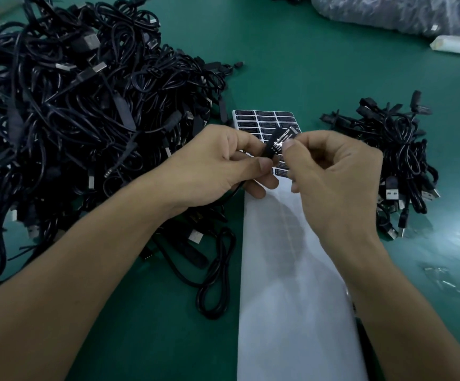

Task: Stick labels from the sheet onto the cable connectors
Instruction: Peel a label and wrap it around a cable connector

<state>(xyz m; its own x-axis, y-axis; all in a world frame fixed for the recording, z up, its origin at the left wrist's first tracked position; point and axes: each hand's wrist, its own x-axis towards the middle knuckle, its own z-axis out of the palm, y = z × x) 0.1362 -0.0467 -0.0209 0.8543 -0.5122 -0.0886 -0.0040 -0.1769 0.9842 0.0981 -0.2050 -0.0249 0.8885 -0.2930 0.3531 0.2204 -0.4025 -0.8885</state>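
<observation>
A long white label sheet lies on the green table, its far end still carrying rows of black labels. Above it my left hand pinches a black cable connector between thumb and fingers; its cable trails down in a loop. My right hand pinches a black label with white print against the upper face of that connector. The connector's lower part is hidden by my fingers.
A big tangled heap of black cables fills the left side. A smaller pile of cables lies on the right. A clear plastic bag and a small white packet sit at the far right. Small clear scraps lie near right.
</observation>
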